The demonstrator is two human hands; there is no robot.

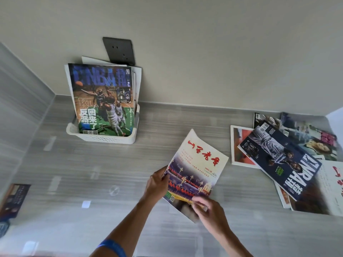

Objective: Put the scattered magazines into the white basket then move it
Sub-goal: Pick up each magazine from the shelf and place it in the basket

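A magazine with red characters on a pale cover [196,167] is held above the grey counter by both hands. My left hand [156,183] grips its left edge and my right hand [209,210] grips its lower corner. The white basket [104,139] stands at the back left against the wall, with a basketball magazine [103,101] upright in it and other magazines behind that one. At the right lies a scattered pile of magazines, topped by a dark basketball magazine [282,160].
A dark wall socket [118,51] sits on the wall just above the basket. The grey counter [92,173] runs from a left side wall to the right. A dark booklet [14,199] lies at the counter's left edge.
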